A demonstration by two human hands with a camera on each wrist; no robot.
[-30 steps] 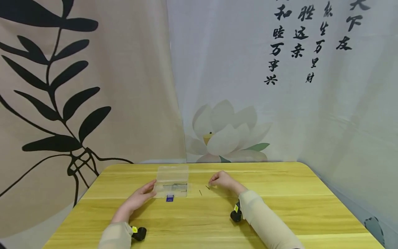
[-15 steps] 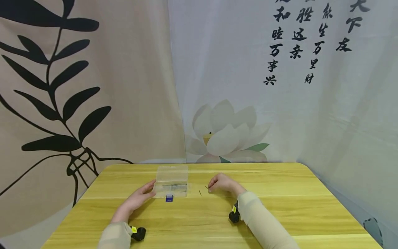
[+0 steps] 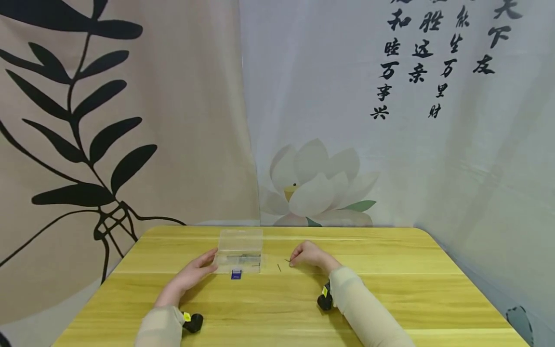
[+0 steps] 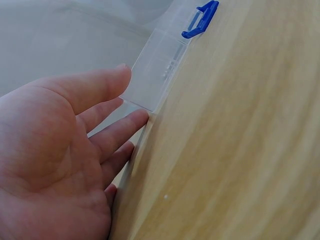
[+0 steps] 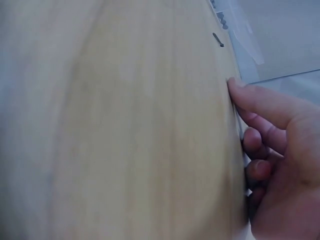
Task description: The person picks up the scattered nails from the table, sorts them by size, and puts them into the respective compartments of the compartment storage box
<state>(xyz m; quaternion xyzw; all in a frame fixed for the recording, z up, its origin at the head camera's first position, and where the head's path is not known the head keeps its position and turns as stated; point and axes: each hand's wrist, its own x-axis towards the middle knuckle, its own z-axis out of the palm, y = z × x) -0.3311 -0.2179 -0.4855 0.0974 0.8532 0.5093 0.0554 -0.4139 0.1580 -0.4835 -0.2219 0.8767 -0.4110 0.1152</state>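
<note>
My left hand (image 3: 192,275) lies against the left side of a clear plastic box (image 3: 239,241), its fingers extended. In the left wrist view the thumb and fingertips touch the corner of the box (image 4: 155,70). The lid stands raised at the back, and several thin dark nails (image 3: 244,256) lie inside. A blue latch (image 3: 236,274) hangs at the front. To the right of the box, my right hand (image 3: 313,255) pinches a small dark nail (image 3: 287,260), whose end pokes out leftward from the fingertips. Another nail (image 3: 279,268) lies on the wood between box and hand.
The wooden table (image 3: 269,308) carries everything. A printed curtain (image 3: 195,120) hangs close behind its far edge. A black wrist camera (image 3: 193,323) sits by the left sleeve, and a second wrist camera (image 3: 324,298) by the right one.
My right hand has shifted slightly left, and the nail in its fingertips has turned from slanting to nearly level. My left hand stays at the box.
</note>
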